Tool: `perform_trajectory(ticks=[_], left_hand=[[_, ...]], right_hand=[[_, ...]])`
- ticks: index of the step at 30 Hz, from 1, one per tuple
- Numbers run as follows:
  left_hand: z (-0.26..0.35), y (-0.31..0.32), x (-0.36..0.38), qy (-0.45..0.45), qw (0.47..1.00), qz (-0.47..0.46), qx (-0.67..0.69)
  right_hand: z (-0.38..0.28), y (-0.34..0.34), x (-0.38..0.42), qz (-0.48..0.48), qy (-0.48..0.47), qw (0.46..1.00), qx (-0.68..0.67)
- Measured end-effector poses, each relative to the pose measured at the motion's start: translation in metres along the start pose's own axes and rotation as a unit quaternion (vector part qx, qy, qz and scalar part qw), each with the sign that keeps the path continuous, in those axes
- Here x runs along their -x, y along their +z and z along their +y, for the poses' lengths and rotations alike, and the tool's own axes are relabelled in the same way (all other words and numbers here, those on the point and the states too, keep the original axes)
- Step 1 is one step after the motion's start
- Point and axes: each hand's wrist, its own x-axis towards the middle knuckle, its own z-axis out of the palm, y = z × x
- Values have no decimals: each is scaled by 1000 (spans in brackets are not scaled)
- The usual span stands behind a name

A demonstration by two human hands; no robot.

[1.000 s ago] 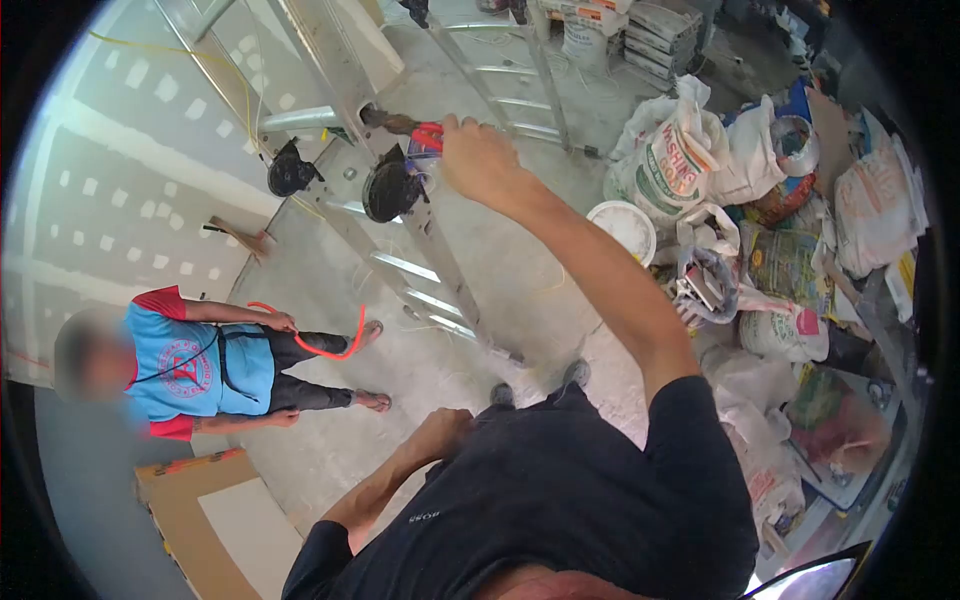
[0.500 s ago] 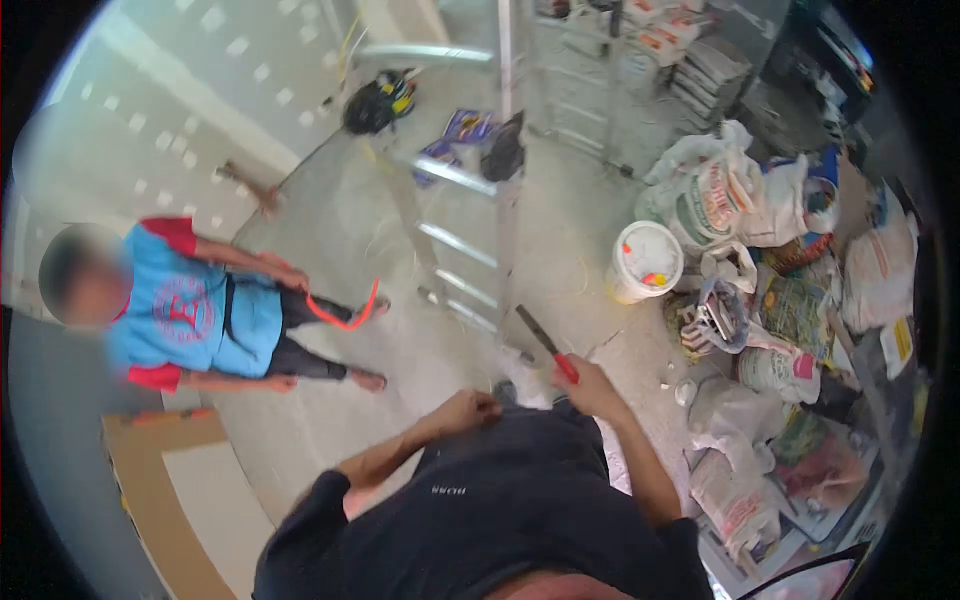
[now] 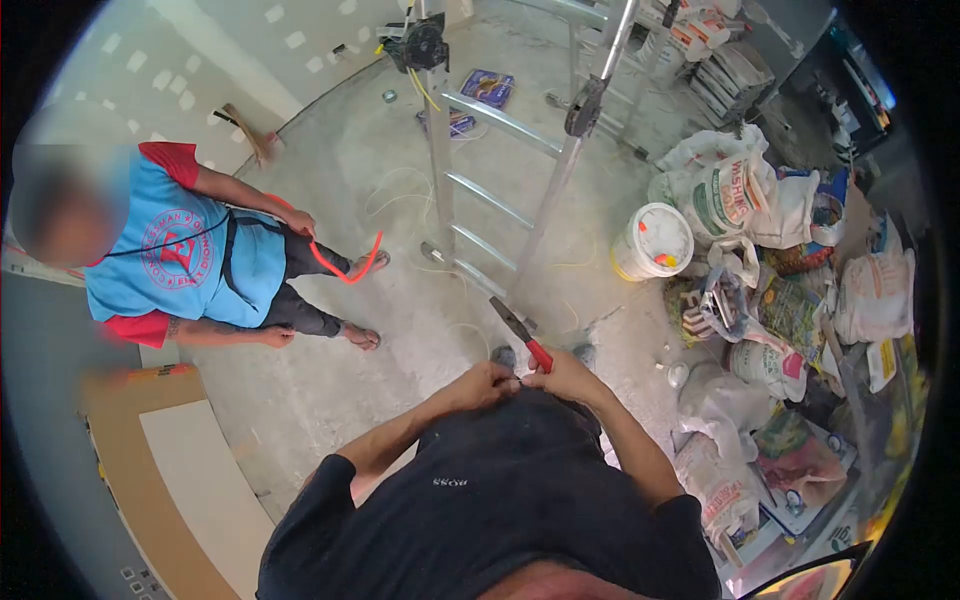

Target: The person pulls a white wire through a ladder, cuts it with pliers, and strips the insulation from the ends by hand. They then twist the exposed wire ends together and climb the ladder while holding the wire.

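My right hand (image 3: 565,377) is wrapped round the red handle of a long tool with a dark metal blade (image 3: 512,322), which points up and left over the floor. I cannot make out the tool's exact kind. Close beside it, my left hand (image 3: 484,385) is held at my waist with its fingers pinched together, in front of my dark shirt (image 3: 480,470). Whatever those fingers hold, if anything, is too small to see. The two hands nearly meet. Just beyond the blade stands an aluminium stepladder (image 3: 490,198).
Another person in a blue shirt (image 3: 190,245) stands at left, holding a bent orange-red strip (image 3: 335,270). At right are a white bucket (image 3: 652,243), several sacks (image 3: 725,195) and bags. A cardboard sheet (image 3: 180,480) leans at lower left. A dark device (image 3: 418,45) is at the ladder.
My right hand has moved left with the red-handled tool, towards my left hand. My left hand has shifted slightly up and right. The view has turned, so the ladder appears tilted.
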Motion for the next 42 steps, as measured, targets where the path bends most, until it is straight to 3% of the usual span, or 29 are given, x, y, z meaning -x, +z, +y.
perform_trajectory(ticks=[3, 8, 15, 17, 26, 29, 31, 33, 35, 37, 39, 42], left_hand=[[-2, -4, 10, -29, 999, -38, 7], [-16, 2, 18, -60, 986, -42, 149], [0, 17, 18, -48, 966, 62, 244], [2, 24, 11, -30, 950, 36, 309], [29, 47, -25, -13, 935, 74, 347], [44, 45, -30, -40, 941, 110, 318], [43, 46, -37, -31, 938, 117, 324], [43, 40, -41, -24, 936, 123, 329], [44, 36, -46, -8, 930, 134, 342], [45, 33, -51, -2, 926, 148, 349], [48, 30, -55, 5, 920, 161, 356], [51, 21, -63, -1, 912, 184, 367]], right_hand=[[-20, 1, -5, -15, 2, 999, 39], [-25, 2, -9, -31, -25, 994, 98], [-54, -19, -2, -35, -110, 977, 181], [-58, -27, 7, -28, -121, 976, 177], [-57, -67, 29, 19, -143, 963, 227], [-55, -75, 34, 78, -191, 953, 220], [-51, -79, 39, 281, -294, 881, 240], [-47, -90, 52, 315, -279, 882, 213], [-52, -103, 76, 264, -230, 933, 81], [-37, -107, 88, 246, -228, 939, 77], [1, -111, 90, 139, -75, 987, -15], [35, -95, 91, 118, -57, 991, 11]])
